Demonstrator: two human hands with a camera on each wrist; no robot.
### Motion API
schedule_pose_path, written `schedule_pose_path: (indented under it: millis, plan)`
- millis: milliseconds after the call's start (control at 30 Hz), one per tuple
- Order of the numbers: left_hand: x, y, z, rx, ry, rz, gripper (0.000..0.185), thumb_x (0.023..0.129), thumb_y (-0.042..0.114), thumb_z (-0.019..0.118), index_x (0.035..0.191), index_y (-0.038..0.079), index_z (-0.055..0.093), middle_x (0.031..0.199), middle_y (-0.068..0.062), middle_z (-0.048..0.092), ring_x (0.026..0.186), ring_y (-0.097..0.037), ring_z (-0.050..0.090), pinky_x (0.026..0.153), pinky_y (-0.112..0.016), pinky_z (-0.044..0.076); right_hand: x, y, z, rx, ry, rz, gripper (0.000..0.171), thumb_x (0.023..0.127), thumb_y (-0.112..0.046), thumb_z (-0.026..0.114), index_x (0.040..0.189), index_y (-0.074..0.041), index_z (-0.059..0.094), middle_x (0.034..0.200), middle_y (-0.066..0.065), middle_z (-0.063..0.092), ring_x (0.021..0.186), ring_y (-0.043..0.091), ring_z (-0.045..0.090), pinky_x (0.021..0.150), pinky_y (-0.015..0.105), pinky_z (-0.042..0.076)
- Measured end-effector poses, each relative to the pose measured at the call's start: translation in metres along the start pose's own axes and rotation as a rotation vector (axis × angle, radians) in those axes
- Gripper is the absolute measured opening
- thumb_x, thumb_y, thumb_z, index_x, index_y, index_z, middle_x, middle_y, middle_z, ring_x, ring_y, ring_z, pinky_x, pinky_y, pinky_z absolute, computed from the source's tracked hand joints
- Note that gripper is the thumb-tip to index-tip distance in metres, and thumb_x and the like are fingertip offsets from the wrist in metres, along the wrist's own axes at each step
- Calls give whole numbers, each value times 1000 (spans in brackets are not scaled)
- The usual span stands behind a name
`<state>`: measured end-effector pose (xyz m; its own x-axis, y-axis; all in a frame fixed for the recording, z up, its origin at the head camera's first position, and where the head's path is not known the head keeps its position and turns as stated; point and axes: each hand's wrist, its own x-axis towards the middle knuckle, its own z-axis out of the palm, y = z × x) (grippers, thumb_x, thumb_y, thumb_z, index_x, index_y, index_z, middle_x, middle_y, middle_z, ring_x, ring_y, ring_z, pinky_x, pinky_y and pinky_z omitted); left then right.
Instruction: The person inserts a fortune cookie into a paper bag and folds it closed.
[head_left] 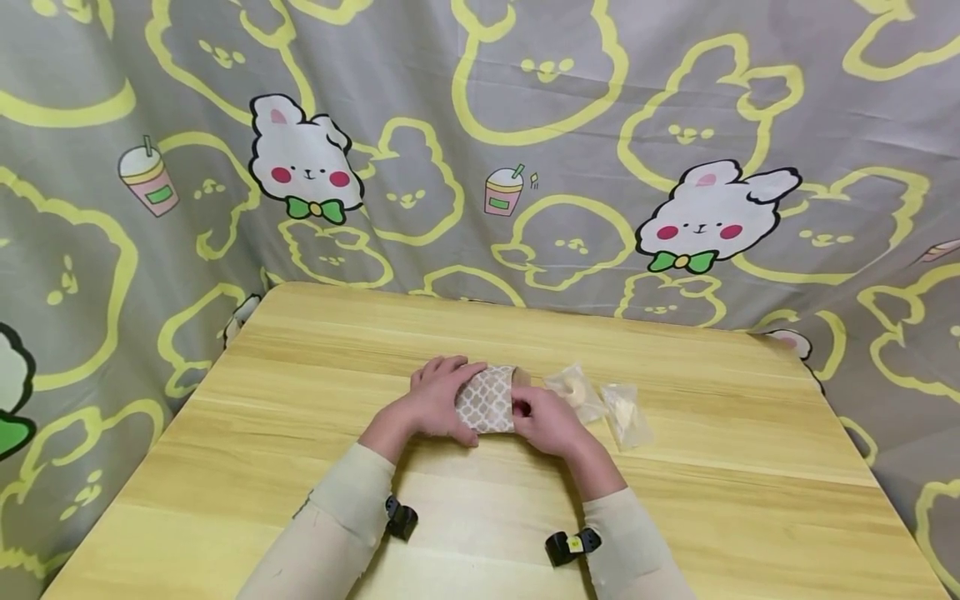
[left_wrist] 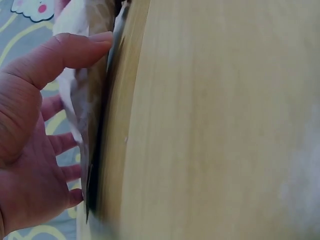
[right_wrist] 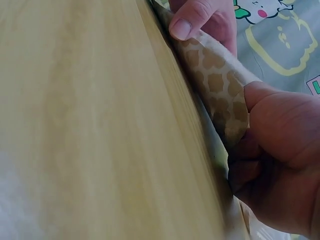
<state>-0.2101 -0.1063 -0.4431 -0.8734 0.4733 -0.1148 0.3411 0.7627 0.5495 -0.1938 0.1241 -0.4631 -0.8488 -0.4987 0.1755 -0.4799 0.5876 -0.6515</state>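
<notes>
A small paper bag [head_left: 486, 400], brown with a white lattice print, lies on the wooden table between the two hands. The left hand [head_left: 437, 398] grips its left end, thumb along the near edge and fingers spread on the far side. In the left wrist view that thumb [left_wrist: 75, 52] bends over the bag's edge. At the bag's right end, where the mouth shows brown, the right hand [head_left: 546, 417] holds the edge with curled fingers. In the right wrist view its thumb lies against the printed paper [right_wrist: 220, 90], and its fingertips are partly hidden.
Two clear packets stand out just right of the right hand: one packet [head_left: 576, 392] with a pale curved piece inside, another packet [head_left: 626, 417] beside it. A patterned curtain [head_left: 420, 200] hangs behind the wooden table [head_left: 750, 517]. Each forearm wears a black wrist camera [head_left: 402, 518].
</notes>
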Motion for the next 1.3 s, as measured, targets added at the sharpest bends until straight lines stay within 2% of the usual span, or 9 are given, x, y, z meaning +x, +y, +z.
schedule_pose_path:
  millis: [100, 267, 400, 567, 767, 1000, 1133, 1300]
  plan:
    - [2, 0, 1, -4, 26, 4, 115, 55, 38, 95, 155, 26, 38, 152, -8, 38, 139, -36, 26, 107, -56, 21, -1, 1, -1, 51, 2, 4, 15, 89, -5, 71, 97, -17, 66, 70, -7, 50, 65, 10, 49, 60, 28, 41]
    - [2, 0, 1, -19, 50, 10, 111, 55, 36, 95, 152, 23, 43, 146, -6, 44, 136, -35, 31, 106, -56, 23, -4, 3, -3, 139, 12, 34, 36, 90, -7, 71, 125, -16, 67, 71, -3, 51, 66, 12, 50, 60, 28, 42]
    - [2, 0, 2, -24, 49, 11, 107, 55, 36, 95, 149, 22, 45, 144, -7, 45, 134, -35, 32, 105, -56, 24, -8, 4, -5, 148, 64, 101, 44, 93, -11, 70, 137, -13, 63, 71, -3, 54, 65, 12, 50, 58, 28, 43]
    - [2, 0, 1, -26, 64, -2, 106, 54, 36, 95, 148, 23, 46, 143, -5, 46, 134, -34, 33, 106, -54, 25, -12, 1, -10, 91, 136, 196, 36, 95, -19, 70, 130, -9, 68, 66, -4, 55, 58, 11, 49, 54, 30, 43]
    - [2, -1, 2, -33, 72, -8, 106, 54, 36, 94, 147, 24, 46, 144, -5, 45, 135, -34, 32, 106, -54, 24, -15, -5, -18, 82, 110, 246, 35, 95, -21, 70, 127, -4, 69, 59, -5, 52, 51, 11, 46, 49, 28, 40]
    - [1, -2, 2, -38, 61, -18, 108, 54, 35, 94, 149, 25, 44, 148, -6, 42, 136, -34, 30, 107, -56, 23, -34, -4, -56, 58, 134, 227, 50, 89, -29, 78, 131, -5, 66, 67, -2, 54, 56, 13, 48, 51, 29, 41]
    - [1, -1, 1, -33, 67, -15, 107, 54, 35, 94, 148, 25, 44, 148, -7, 42, 135, -34, 30, 106, -56, 24, -45, 9, -79, -34, 151, 289, 60, 84, -38, 81, 133, -7, 64, 68, -1, 52, 53, 13, 43, 49, 30, 38]
    - [1, 1, 1, -32, 74, -7, 105, 54, 34, 94, 147, 23, 46, 146, -8, 43, 134, -36, 31, 105, -57, 25, -53, 25, -92, -81, 102, 355, 72, 81, -48, 82, 135, -6, 62, 67, 0, 49, 54, 14, 41, 51, 31, 37]
